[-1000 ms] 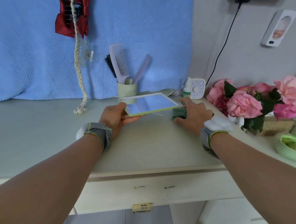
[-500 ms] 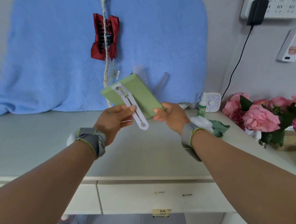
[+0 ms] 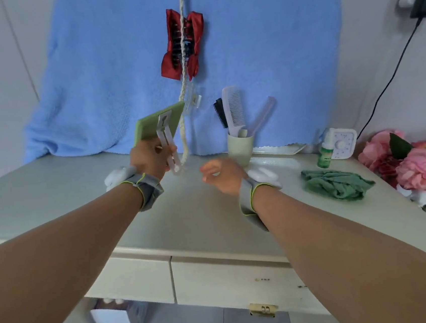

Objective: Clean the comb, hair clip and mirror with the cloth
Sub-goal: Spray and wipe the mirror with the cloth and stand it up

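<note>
Fingers of the left hand (image 3: 149,159) curl round the lower edge of the mirror (image 3: 150,127), gripping it raised above the surface (image 3: 199,215). It is tilted, with its green back and white stand (image 3: 167,142) toward the camera. Fingers of the right hand (image 3: 221,176) are loosely curled and hold nothing; that hand hangs just over the surface, right of the mirror and near the cup (image 3: 240,148). Both wrists wear grey bands. A pale comb (image 3: 234,111) stands upright in the cup, beside a black brush (image 3: 220,113) and a lilac comb (image 3: 263,114). A red hair clip (image 3: 182,43) is fastened on a braided cord (image 3: 185,85) that hangs in front of a blue towel (image 3: 108,80) at the back. The green cloth (image 3: 336,184) lies crumpled on the surface, right of the right hand and apart from it. Behind the cloth stand a small green bottle (image 3: 324,154) and a white timer (image 3: 341,144). Pink flowers (image 3: 423,168) lie at the right edge. Below the surface's front edge are two drawers (image 3: 219,279).
</note>
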Tool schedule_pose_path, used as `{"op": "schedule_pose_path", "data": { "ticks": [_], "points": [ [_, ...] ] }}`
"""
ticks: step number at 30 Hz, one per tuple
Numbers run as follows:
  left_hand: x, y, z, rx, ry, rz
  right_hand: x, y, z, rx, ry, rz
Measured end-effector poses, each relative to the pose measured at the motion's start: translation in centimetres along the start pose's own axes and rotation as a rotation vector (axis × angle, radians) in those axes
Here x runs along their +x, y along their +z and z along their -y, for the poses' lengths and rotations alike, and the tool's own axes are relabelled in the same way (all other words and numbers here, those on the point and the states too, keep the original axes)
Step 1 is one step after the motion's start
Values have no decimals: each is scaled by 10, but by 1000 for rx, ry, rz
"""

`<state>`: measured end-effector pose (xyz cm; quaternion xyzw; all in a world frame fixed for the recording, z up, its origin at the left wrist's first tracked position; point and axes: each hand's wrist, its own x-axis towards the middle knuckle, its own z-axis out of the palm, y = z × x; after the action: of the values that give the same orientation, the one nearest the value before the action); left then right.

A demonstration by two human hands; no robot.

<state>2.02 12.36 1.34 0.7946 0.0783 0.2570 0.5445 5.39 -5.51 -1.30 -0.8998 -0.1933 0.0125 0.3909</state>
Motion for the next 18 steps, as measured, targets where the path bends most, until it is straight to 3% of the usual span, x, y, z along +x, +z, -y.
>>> {"op": "schedule_pose_path", "data": {
  "ticks": [3,8,13,18],
  "points": [
    [17,-5,20,75,-35,-96,10,9,-10,-18,-14,10],
    [44,6,50,142,-92,-129,45,29,-41,-344,-118,-1],
    [81,20,72,213,-94,-118,64,23,-53,-417,-156,13],
    [70,34,50,312,-155,-71,65,24,-58,-404,-183,4]
  ]
}}
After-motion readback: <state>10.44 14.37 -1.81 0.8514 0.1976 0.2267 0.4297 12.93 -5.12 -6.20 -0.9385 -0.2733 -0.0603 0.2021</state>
